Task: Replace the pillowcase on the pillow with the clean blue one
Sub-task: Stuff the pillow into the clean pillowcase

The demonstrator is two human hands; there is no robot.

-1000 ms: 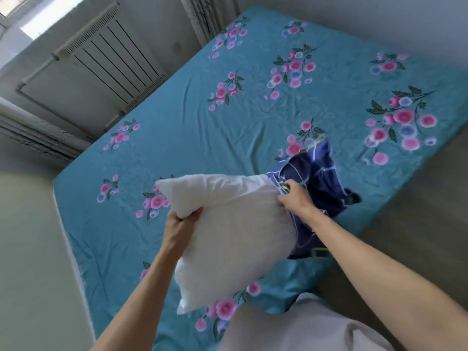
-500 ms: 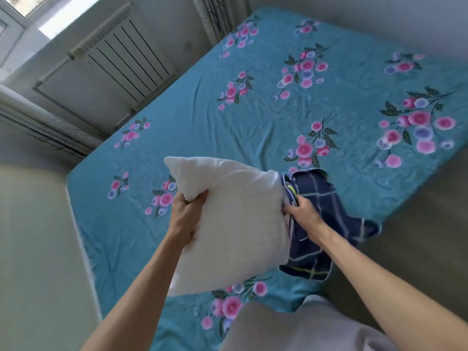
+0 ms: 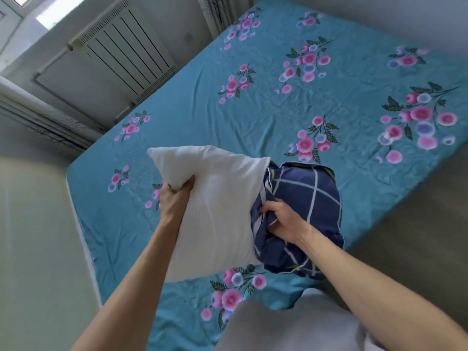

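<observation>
The pillow [image 3: 215, 211] hangs over the bed [image 3: 278, 102], its long axis running from ten o'clock down to four. The left hand [image 3: 174, 198] clamps its ten-o'clock corner; the right hand [image 3: 281, 221] bunches the mouth of the blue case [image 3: 304, 198], which caps only the end toward three o'clock. I'd say the case must travel toward the left hand, with the right hand nearer.
</observation>
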